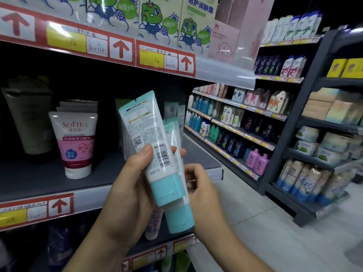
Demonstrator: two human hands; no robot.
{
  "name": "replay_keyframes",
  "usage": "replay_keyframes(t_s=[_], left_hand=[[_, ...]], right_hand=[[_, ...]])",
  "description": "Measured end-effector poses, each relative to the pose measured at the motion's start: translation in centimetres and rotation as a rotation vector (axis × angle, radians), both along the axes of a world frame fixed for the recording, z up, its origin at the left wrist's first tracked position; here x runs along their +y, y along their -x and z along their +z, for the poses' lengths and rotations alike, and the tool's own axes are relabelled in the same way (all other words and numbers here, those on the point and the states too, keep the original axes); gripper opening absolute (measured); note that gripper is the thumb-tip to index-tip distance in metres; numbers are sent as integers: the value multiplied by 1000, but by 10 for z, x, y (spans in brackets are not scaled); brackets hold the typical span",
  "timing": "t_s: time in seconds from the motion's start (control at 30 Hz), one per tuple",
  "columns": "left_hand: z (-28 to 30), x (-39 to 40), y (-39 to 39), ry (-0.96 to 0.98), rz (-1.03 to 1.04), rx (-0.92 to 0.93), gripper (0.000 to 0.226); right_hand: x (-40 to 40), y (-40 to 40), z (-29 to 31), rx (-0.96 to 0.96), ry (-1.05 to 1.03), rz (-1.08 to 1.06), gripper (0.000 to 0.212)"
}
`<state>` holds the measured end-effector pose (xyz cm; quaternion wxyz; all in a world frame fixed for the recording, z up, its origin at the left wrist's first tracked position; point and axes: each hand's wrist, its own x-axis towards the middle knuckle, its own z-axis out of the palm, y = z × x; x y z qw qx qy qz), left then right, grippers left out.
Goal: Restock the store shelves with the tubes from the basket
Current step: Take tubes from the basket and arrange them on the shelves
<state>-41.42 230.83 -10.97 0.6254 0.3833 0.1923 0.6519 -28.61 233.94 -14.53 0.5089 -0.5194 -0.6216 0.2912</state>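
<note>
My left hand [129, 185] grips a white tube with a teal cap [149, 134], barcode side toward me, cap pointing down. Behind it is a second teal-capped tube [177, 214], also held in the bundle. My right hand [200, 191] sits just right of the tubes with its fingers curled against the second one. Both hands hover in front of the dark middle shelf [49, 179]. On that shelf stand more matching teal tubes [172, 112] behind the held ones, and a pink Softto tube [75, 142] at the left. The basket is out of view.
A grey-green tube [29, 122] stands at the shelf's far left. Above, frog-printed boxes [157, 18] fill the upper shelf behind a red price rail [121, 50]. An aisle of pale floor tiles [265, 222] runs to the right, lined by dark racks of bottles [235, 138].
</note>
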Motion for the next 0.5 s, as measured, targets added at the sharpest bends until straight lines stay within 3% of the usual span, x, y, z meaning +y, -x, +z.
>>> replay_keyframes(t_s=[0.13,0.23,0.37,0.5], left_hand=[[-1,-2,1,11,11,-29,52],[0,-3,5,-37,20,-38,67],[0,-3,9,-92,29,-9,65],[4,-4,11,-81,89,6,47]], right_hand=[[-17,-3,1,-86,-36,-34,29],[-22,-4,8,-230,-62,-36,31],[-24,-6,20,-189,17,186,27],[-25,-16,35,-113,189,484,23]])
